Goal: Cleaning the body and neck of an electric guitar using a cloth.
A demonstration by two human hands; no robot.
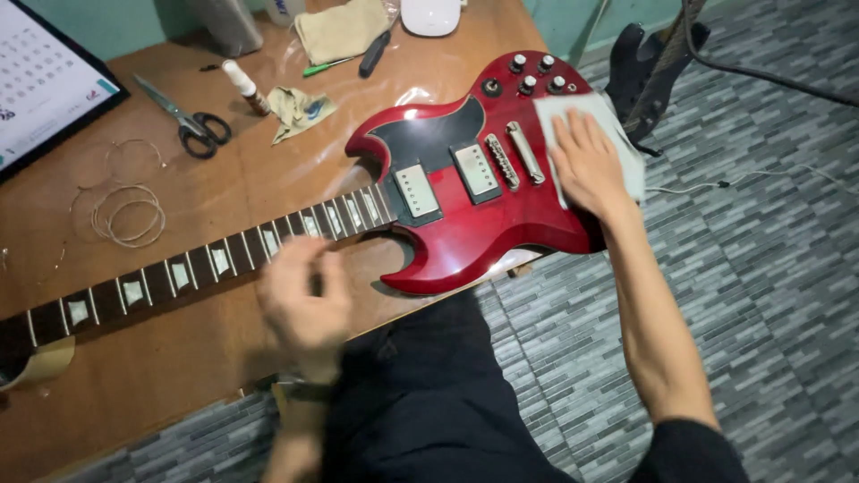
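A red electric guitar without strings lies flat on a wooden table, its neck running to the left. My right hand presses flat on a white cloth at the rear end of the guitar body, near the bridge and knobs. My left hand is blurred, hovering over the neck close to where it joins the body, fingers loosely curled with nothing visibly held.
Scissors, coiled old strings, a small bottle, a crumpled rag, a folded beige cloth and a black tool lie on the table. A second dark guitar stands at the right, above tiled floor.
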